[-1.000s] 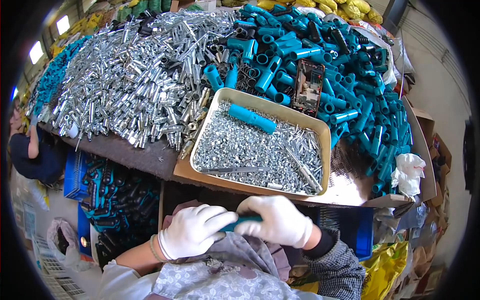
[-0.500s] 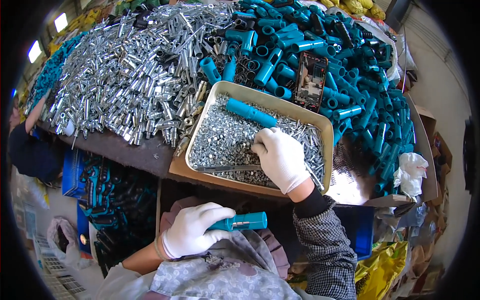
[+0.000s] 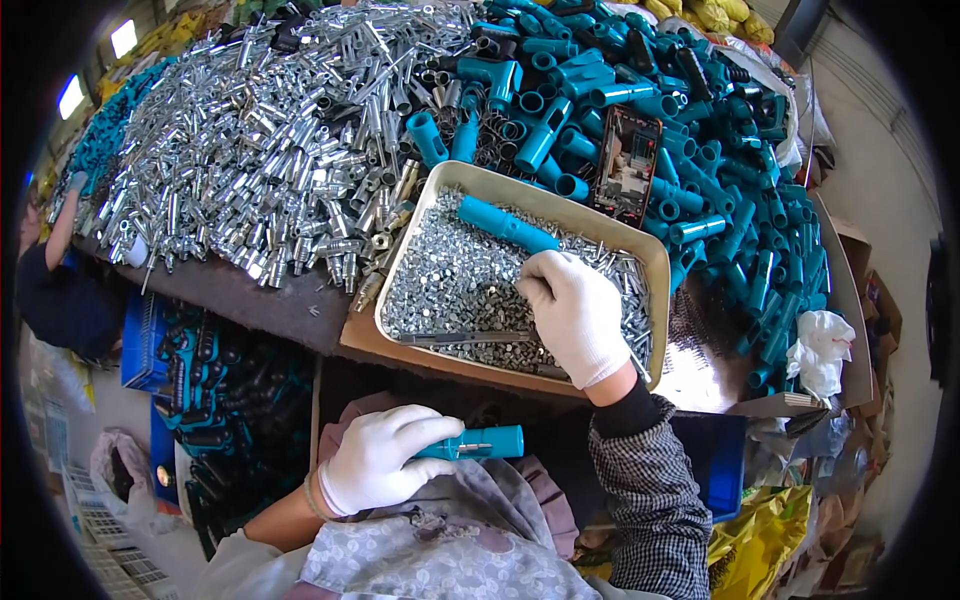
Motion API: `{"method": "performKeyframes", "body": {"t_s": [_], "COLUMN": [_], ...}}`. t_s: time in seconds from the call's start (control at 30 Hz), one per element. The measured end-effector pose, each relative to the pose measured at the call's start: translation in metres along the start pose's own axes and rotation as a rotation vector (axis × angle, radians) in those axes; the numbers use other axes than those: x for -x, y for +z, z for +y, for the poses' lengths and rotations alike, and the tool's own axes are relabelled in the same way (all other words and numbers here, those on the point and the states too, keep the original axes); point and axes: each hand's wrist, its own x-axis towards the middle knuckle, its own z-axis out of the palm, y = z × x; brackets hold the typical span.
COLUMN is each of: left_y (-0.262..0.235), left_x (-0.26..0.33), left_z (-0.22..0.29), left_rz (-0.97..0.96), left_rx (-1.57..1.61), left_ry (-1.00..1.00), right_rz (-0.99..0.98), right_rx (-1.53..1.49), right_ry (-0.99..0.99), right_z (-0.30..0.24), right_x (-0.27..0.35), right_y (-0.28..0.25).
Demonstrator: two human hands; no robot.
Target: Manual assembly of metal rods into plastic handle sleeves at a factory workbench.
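Note:
My left hand [image 3: 378, 462], in a white glove, holds a teal plastic tubular housing [image 3: 500, 441] level over my lap. Thin metal pins show in a slot along the housing's side. Over the shallow cream tray [image 3: 659, 300], my right hand [image 3: 580, 318], gloved too, has its fingers bent and drawn together; anything between the fingertips is hidden. Beneath it lie many small shiny metal parts [image 3: 450, 275]. Another teal tubular housing [image 3: 507, 224] rests on these parts, just beyond my right fingertips. A narrow grey metal strip [image 3: 465, 338] lies along the tray's near side.
A large heap of metal parts [image 3: 240, 170] covers the table's left. Teal housings [image 3: 690, 165] pile up behind and right of the tray, with a phone [image 3: 628, 165] propped among them. A crumpled white bag [image 3: 822, 350] sits far right. Another person's arm [image 3: 63, 225] reaches in at far left.
My right hand has shifted slightly right over the tray, still with bent fingers. My left hand and its housing have moved a little left. At far left, the other person's arm reaches farther up.

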Motion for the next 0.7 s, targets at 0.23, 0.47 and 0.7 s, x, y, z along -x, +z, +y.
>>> {"method": "performKeyframes", "body": {"t_s": [0.23, 0.47, 0.7], "left_y": [0.0, 0.003, -0.003], "left_x": [-0.005, -0.003, 0.008], "left_z": [-0.002, 0.011, 0.012], "left_rz": [0.034, 0.006, 0.034], "left_rx": [-0.011, 0.006, -0.042], "left_ry": [0.047, 0.06, 0.049], "right_rz": [-0.052, -0.197, 0.089], "right_rx": [0.191, 0.076, -0.072], "right_ry": [-0.096, -0.069, -0.049], "right_z": [-0.009, -0.014, -0.014], "right_x": [0.002, -0.007, 0.003], "right_y": [-0.005, 0.012, 0.0]}}
